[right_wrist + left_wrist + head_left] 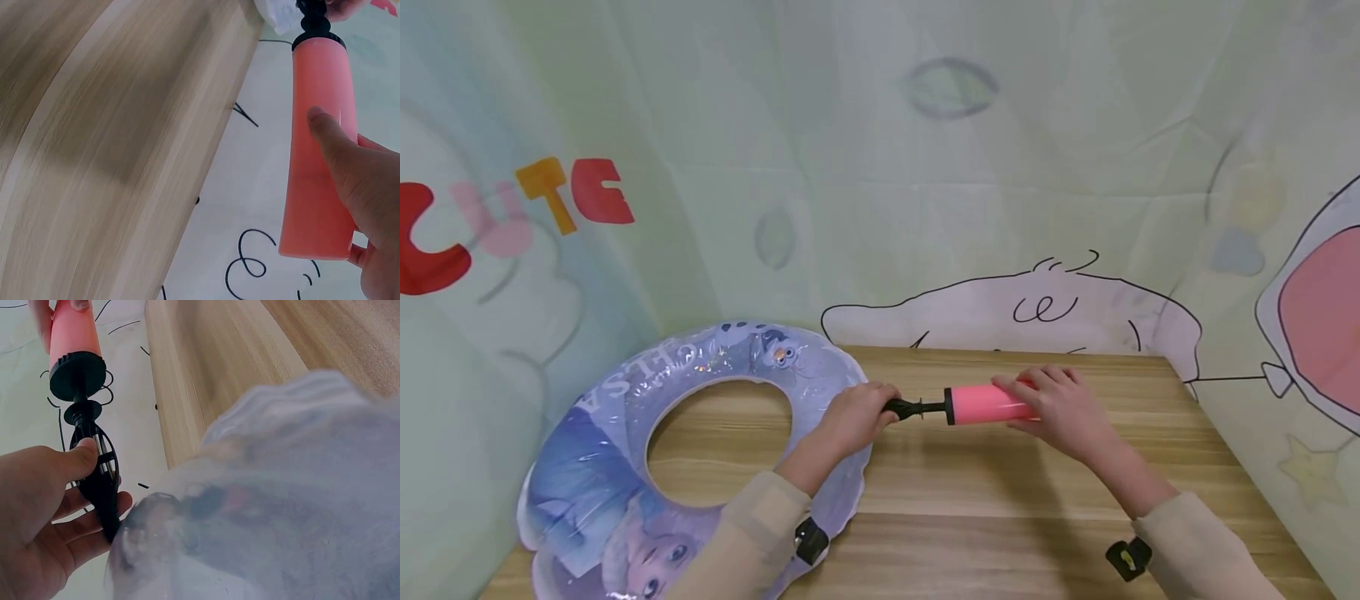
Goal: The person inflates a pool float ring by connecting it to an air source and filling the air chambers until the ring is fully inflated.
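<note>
A pink hand pump (pixel 973 405) with black end cap and handle is held level above the wooden table in the head view. My left hand (pixel 857 417) holds its black handle (pixel 99 481), the thumb pressing on top and fingers beneath in the left wrist view. Around the pink barrel (pixel 322 162) curl the fingers and thumb of my right hand (pixel 1067 412). A short stretch of black rod shows between handle and cap. Left of the pump lies an inflatable swim ring (pixel 587 458), puffed up, with blue and purple cartoon prints; my left forearm passes over its right side.
The wooden table (pixel 970 550) ends at a cloth backdrop (pixel 880 208) with cartoon drawings and coloured letters, which also hangs along both sides. The swim ring takes up the table's left part. Black wrist devices sit on both sleeves.
</note>
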A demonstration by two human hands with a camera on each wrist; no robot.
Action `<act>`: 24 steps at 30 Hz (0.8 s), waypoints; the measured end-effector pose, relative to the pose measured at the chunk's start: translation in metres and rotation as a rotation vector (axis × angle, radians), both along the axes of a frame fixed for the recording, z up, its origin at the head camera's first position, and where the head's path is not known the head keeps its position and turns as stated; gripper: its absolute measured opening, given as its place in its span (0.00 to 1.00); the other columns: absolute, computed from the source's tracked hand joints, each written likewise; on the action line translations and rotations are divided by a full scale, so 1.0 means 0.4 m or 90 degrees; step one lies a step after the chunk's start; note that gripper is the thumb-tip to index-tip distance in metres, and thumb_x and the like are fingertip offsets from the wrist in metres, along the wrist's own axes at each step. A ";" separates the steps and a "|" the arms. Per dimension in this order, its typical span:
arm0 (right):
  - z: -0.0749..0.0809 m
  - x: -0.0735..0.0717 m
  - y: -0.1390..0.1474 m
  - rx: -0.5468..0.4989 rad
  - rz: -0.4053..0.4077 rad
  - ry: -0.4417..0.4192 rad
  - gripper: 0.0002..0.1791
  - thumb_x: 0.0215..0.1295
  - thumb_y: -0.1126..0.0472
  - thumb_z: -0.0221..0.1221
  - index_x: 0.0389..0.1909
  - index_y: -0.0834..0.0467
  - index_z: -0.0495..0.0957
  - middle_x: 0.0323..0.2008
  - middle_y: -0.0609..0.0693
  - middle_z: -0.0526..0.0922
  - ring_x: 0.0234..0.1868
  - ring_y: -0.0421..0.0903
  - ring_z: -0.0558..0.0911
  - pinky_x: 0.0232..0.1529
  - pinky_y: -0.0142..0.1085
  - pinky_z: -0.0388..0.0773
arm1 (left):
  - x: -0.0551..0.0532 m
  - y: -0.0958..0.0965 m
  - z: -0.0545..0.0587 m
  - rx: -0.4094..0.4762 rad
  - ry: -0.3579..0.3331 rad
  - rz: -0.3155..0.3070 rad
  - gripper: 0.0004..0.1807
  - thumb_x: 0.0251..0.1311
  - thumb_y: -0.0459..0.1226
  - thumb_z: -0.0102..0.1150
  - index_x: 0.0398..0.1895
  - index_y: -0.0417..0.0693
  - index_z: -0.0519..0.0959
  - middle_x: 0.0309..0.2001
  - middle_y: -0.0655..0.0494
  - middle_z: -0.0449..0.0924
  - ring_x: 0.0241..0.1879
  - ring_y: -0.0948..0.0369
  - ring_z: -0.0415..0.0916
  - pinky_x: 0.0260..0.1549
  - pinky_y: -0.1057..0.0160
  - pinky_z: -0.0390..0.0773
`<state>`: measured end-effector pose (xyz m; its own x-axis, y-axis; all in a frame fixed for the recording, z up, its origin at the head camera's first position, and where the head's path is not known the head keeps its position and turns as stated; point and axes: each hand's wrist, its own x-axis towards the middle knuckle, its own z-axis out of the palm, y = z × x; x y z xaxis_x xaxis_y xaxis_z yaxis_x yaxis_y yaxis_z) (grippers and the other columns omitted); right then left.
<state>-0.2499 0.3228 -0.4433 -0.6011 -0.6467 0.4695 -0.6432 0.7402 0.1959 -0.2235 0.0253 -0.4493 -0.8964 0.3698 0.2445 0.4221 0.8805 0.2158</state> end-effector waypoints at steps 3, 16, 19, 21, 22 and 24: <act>0.005 0.000 0.026 -0.007 -0.011 -0.020 0.35 0.38 0.48 0.73 0.54 0.46 0.75 0.39 0.52 0.80 0.44 0.54 0.76 0.44 0.51 0.71 | -0.002 -0.001 -0.001 0.000 0.007 -0.004 0.10 0.55 0.39 0.62 0.40 0.47 0.79 0.36 0.55 0.80 0.35 0.59 0.77 0.33 0.57 0.76; 0.022 -0.008 0.141 -0.008 -0.034 -0.016 0.37 0.36 0.50 0.74 0.54 0.46 0.74 0.40 0.54 0.81 0.43 0.57 0.77 0.43 0.53 0.70 | -0.004 0.003 0.013 -0.003 -0.018 0.001 0.10 0.55 0.39 0.62 0.40 0.47 0.79 0.36 0.53 0.80 0.35 0.58 0.77 0.33 0.57 0.76; 0.036 -0.009 0.170 -0.005 -0.040 -0.008 0.38 0.35 0.52 0.75 0.54 0.47 0.74 0.40 0.54 0.80 0.43 0.57 0.77 0.44 0.54 0.70 | -0.008 0.003 0.015 -0.003 -0.023 0.003 0.11 0.55 0.39 0.61 0.41 0.47 0.79 0.37 0.53 0.81 0.35 0.59 0.77 0.33 0.58 0.76; 0.045 -0.009 0.190 0.002 -0.047 -0.001 0.39 0.34 0.52 0.75 0.54 0.48 0.74 0.40 0.55 0.80 0.44 0.58 0.76 0.45 0.55 0.69 | -0.011 0.003 0.017 -0.004 -0.025 0.004 0.10 0.55 0.39 0.61 0.40 0.47 0.79 0.37 0.53 0.81 0.35 0.59 0.77 0.33 0.59 0.76; 0.048 -0.009 0.200 0.008 -0.051 0.003 0.39 0.33 0.52 0.75 0.54 0.48 0.74 0.41 0.55 0.80 0.44 0.57 0.76 0.45 0.55 0.69 | -0.013 0.002 0.015 -0.002 -0.023 0.003 0.10 0.55 0.39 0.62 0.40 0.47 0.79 0.37 0.53 0.81 0.35 0.59 0.77 0.33 0.59 0.76; 0.052 -0.009 0.216 0.018 -0.051 0.010 0.40 0.33 0.52 0.75 0.55 0.48 0.73 0.41 0.54 0.80 0.44 0.57 0.76 0.46 0.55 0.68 | -0.017 0.002 0.013 -0.004 -0.016 -0.002 0.10 0.55 0.38 0.62 0.40 0.46 0.79 0.36 0.53 0.80 0.34 0.59 0.77 0.33 0.58 0.76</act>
<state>-0.2536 0.4092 -0.4225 -0.6443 -0.6095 0.4620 -0.5781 0.7836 0.2275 -0.2302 0.0262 -0.4439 -0.9008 0.3744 0.2198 0.4198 0.8802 0.2213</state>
